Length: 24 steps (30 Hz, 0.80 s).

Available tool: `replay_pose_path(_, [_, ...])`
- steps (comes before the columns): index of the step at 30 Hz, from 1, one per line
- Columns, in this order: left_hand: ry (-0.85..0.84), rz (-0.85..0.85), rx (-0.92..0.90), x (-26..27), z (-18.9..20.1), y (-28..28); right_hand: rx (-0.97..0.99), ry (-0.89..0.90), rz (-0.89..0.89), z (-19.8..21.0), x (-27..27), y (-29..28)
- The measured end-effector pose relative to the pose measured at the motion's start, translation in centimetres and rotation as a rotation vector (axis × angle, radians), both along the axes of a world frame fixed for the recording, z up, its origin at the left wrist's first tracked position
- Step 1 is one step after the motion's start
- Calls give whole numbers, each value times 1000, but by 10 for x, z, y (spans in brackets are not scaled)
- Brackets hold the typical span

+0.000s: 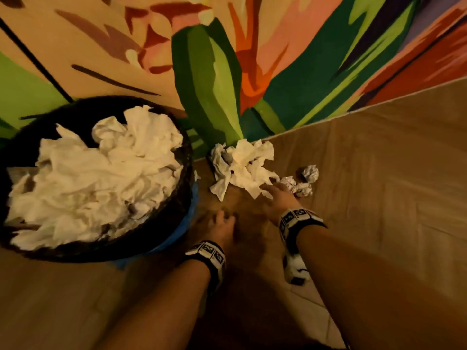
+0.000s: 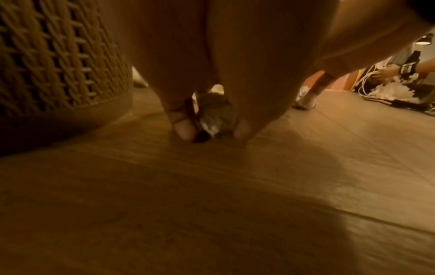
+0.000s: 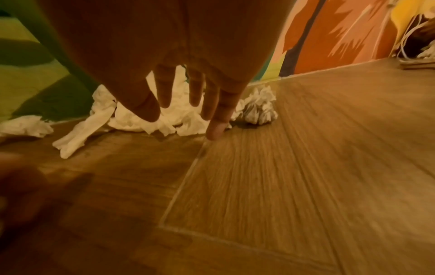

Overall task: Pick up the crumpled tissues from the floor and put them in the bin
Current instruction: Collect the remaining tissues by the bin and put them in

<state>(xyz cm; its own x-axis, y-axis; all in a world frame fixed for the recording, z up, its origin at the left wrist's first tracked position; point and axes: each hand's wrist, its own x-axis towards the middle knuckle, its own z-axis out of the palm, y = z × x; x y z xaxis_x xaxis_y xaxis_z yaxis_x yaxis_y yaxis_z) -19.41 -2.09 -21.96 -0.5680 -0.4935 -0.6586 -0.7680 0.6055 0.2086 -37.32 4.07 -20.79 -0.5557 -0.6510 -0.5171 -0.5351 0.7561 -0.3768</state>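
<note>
A dark woven bin (image 1: 75, 256) stands at the left, heaped with white tissues (image 1: 101, 178); its wall (image 2: 58, 65) fills the left of the left wrist view. A pile of crumpled tissues (image 1: 242, 168) (image 3: 169, 119) lies on the floor against the painted wall. To its right lie three small paper balls (image 1: 310, 173) (image 3: 259, 109). My right hand (image 1: 270, 192) (image 3: 181, 111) hovers at the pile's near edge, fingers spread, holding nothing. My left hand (image 1: 223, 219) (image 2: 213, 130) is down on the floor beside the bin, pinching a small dark crumpled wad (image 2: 212, 117).
The colourful mural wall (image 1: 252, 72) borders the wood floor (image 1: 379, 198) at the back. A blue liner edge (image 1: 193, 210) shows under the bin. Far right in the left wrist view, a hand with a marked wristband (image 2: 386, 72) reaches among white cables and more tissues (image 2: 388, 91).
</note>
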Motion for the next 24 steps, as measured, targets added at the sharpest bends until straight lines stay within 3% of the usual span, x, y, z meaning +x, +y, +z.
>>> replay_pose_path(3, [106,135,-84,-6,-7,-9,-13,46,131,-9,0,-7])
replay_pose_path(7, [419,461,43,-32,-4,-26,-1,73,296,-15,7,-25])
replay_pose_path(10, [466,599,24,-50,-6,-34,28,68,297,-20,6,-34])
replay_pose_path(13, [435,650,14,-59,-13,-40,-53,16,148,-21,-3,-35])
replay_pose_path(18, [472,619,-37,-62,-22,-41,-395,-185,-211,-13,-17,-27])
replay_pose_path(24, [501,614,-230,-59,-12,-42,-475,-312,-585,4,-43,-31])
